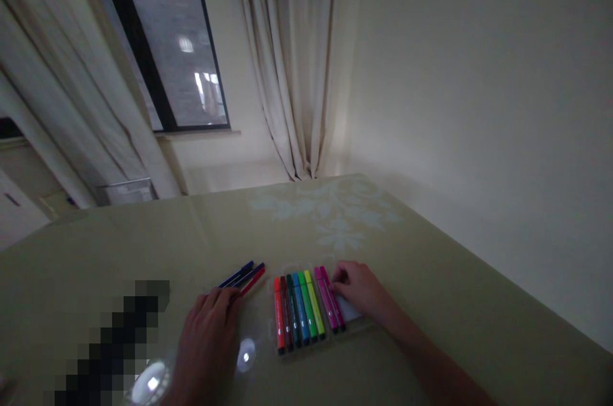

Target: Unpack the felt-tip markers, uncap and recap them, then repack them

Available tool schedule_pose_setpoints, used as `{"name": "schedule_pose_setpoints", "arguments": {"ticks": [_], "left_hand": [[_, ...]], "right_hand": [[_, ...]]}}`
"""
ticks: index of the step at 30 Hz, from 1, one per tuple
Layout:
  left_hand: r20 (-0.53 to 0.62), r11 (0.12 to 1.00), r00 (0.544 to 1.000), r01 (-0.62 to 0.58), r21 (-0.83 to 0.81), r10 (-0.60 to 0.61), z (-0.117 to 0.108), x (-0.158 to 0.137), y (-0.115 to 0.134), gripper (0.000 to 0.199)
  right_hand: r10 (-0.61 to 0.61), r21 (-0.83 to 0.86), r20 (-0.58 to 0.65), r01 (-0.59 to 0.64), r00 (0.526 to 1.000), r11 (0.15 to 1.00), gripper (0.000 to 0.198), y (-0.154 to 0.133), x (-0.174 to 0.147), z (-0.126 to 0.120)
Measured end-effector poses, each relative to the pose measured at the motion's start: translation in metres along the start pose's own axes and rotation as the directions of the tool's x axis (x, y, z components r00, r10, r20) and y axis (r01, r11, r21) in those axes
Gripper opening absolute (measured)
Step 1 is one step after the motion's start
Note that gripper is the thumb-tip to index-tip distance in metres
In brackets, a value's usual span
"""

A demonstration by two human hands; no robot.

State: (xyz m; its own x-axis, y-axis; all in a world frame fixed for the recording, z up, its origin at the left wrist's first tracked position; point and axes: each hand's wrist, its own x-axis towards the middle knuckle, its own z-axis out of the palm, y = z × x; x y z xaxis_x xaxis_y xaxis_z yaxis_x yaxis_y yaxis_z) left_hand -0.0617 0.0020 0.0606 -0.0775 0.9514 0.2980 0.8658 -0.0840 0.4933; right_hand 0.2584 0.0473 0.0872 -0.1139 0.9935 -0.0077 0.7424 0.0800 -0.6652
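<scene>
My left hand (211,323) lies on the table with its fingers curled over the lower ends of a few loose markers. Two of these are dark blue markers (237,274) and one is a red marker (252,281). My right hand (354,281) has thumb and fingertips pinched together beside two magenta markers (330,300); what sits between them, if anything, is hidden. Those magenta markers lie in a clear plastic case (316,341). Left of them in the case is a row of several markers (299,310), from orange through dark red, teal and blue to green and yellow.
The table (407,342) has a pale floral print (335,214) at its far corner. A round shiny object (151,383) stands by my left forearm. A blurred-out dark shape (115,342) is at the left. Curtains (292,61) and a wall (479,106) border the table.
</scene>
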Motion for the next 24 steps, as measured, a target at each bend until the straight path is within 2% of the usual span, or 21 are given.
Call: {"name": "schedule_pose_setpoints", "arguments": {"ticks": [2,4,6,8,12,15,17,19,24], "left_hand": [[-0.008,0.985,0.998,0.053,-0.162,-0.055,0.001,-0.002,0.008,0.038],[0.059,0.927,0.994,0.103,-0.36,-0.088,0.002,-0.005,0.018,0.044],[0.146,0.846,0.987,0.136,-0.516,-0.069,0.006,-0.009,0.029,0.05],[0.212,0.78,0.977,0.155,-0.607,-0.03,0.011,-0.016,0.04,0.052],[0.317,0.679,0.947,0.2,-0.706,0.05,0.021,-0.029,0.056,0.047],[0.35,0.616,0.935,0.246,-0.748,0.052,0.025,-0.036,0.062,0.045],[0.328,0.608,0.945,0.257,-0.751,0.007,0.026,-0.038,0.065,0.043],[0.279,0.618,0.959,0.247,-0.746,-0.047,0.025,-0.039,0.067,0.04],[0.188,0.652,0.98,0.182,-0.736,-0.062,0.027,-0.041,0.069,0.039]], "right_hand": [[-0.019,-0.01,-0.009,0.018,1.0,1.0,0.013,-0.003,-0.002,0.0],[-0.055,0.025,-0.021,0.056,0.998,0.998,0.01,-0.008,-0.004,0.0],[-0.11,0.144,-0.018,0.111,0.994,0.983,0.004,-0.015,-0.008,0.003],[-0.163,0.312,0.011,0.151,0.987,0.938,0.008,-0.026,-0.015,0.009],[-0.22,0.549,0.105,0.128,0.97,0.826,0.025,-0.047,-0.029,0.023],[-0.241,0.703,0.122,0.087,0.963,0.705,0.032,-0.055,-0.035,0.029],[-0.235,0.776,0.134,0.046,0.963,0.629,0.037,-0.057,-0.036,0.03],[-0.217,0.808,0.162,-0.003,0.963,0.589,0.041,-0.058,-0.035,0.029],[-0.193,0.812,0.203,-0.055,0.96,0.581,0.049,-0.06,-0.034,0.032]]}}
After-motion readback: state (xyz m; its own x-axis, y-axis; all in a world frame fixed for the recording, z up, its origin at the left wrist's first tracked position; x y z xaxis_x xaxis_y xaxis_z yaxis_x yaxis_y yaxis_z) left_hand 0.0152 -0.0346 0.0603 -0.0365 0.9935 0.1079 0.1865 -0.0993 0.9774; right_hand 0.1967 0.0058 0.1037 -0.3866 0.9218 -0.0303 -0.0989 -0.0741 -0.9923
